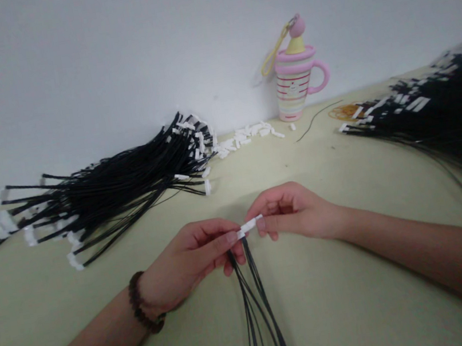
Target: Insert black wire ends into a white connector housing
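Your left hand (199, 253) has its grip pinching the left end of a small white connector piece (248, 226) between thumb and fingers; your right hand (293, 213) has its grip closed on the right end of the same piece, fingertips and thumb pressed on it; the piece sits between your two hands above the worktop (328, 303), tilted so that its right end is higher in view, and whether it is one part or several joined you cannot tell from here; thin black wires (256, 285) hang from around your left fingertips in two strands of several each, running down past the lower edge of the view; you wear a dark beaded bracelet (135, 300) on your left wrist; beyond your left hand lies a large bundle of black cables (119, 181), with white ends at both sides; just right of it, loose white pieces (247, 135) are scattered near the wall (109, 58); a pink-lidded striped cup (294, 85) with a yellow strap stands upright behind your right hand; farther right are a single dark wire (314, 120), some amber bands (341, 113) and a second, blurred heap of black cables (460, 110) with white ends.
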`<state>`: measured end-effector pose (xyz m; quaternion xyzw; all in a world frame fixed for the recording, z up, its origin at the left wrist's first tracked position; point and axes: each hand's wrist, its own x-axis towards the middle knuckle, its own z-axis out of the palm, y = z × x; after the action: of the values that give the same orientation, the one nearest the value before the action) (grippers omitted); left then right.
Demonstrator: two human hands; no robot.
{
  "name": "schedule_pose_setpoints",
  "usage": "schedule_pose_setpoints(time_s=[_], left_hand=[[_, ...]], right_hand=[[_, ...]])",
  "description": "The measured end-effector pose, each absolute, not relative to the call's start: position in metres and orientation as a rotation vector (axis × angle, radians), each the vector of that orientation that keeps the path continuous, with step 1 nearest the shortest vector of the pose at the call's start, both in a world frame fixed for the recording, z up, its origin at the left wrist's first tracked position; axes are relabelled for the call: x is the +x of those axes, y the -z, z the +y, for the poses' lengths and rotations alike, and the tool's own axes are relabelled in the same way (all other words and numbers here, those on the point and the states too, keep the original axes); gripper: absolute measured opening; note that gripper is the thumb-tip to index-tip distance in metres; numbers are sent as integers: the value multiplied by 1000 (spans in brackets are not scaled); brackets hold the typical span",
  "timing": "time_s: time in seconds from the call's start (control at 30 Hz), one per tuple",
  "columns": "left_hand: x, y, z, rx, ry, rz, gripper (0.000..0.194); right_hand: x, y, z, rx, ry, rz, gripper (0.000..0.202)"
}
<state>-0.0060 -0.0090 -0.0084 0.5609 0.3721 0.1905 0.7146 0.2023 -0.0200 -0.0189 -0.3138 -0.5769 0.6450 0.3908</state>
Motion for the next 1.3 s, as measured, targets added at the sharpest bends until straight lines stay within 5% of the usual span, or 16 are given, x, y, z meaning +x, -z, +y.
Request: schedule_pose_setpoints(time_s=[0.73,0.93,1.3], left_hand=[[-3,4,-12,1264,-412,834,23],[-3,5,-11,1217,-416,814,27],[-5,7,-10,1264,-424,822,18]], right_hand=[[200,26,-16,-860,-1523,-1579,23],[197,28,-24,-849,-1472,-1642,48],[199,25,-20,-785,-1622,-1516,23]])
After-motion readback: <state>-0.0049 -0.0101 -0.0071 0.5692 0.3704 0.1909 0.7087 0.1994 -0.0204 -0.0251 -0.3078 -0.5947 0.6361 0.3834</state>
